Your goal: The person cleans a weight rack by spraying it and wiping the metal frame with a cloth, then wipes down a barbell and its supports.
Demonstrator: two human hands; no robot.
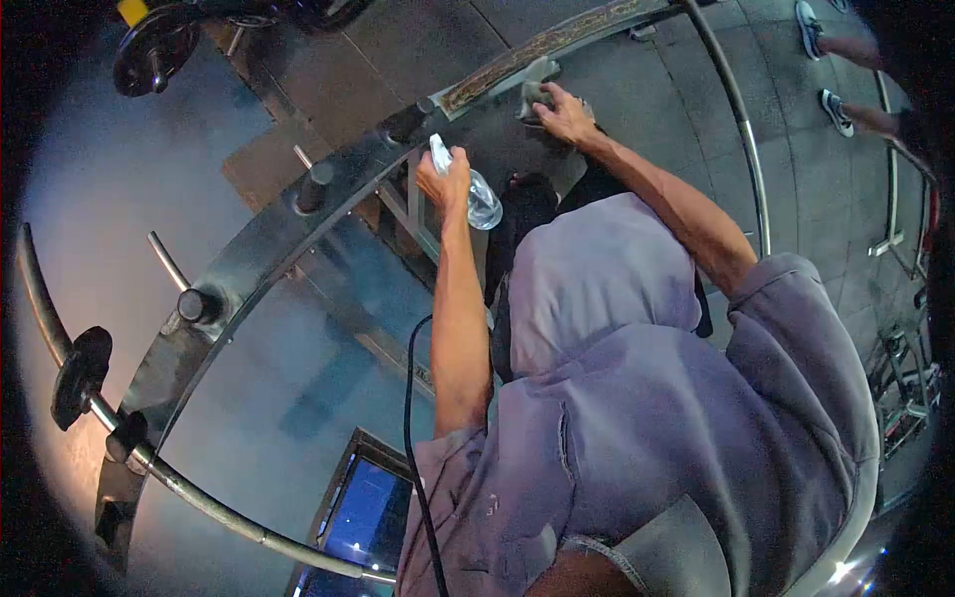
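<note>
My left hand (444,181) is wrapped round the neck of a clear spray bottle (484,204) with a white spray head (439,151). The bottle's body hangs out beside my wrist. Farther right, my right hand (567,117) is closed on a crumpled grey cloth (534,99). The cloth lies against the edge of a long bar with a worn, patterned strip (542,60). A dark steel beam (249,249) with short round stubs runs on from that bar to the lower left, near my left hand.
A barbell (209,497) crosses the lower left, and a weight plate (154,50) sits at the upper left. A curved metal rail (738,109) rises on the right. Another person's shoes (836,112) show at the upper right. A black cable (411,428) hangs by my left arm.
</note>
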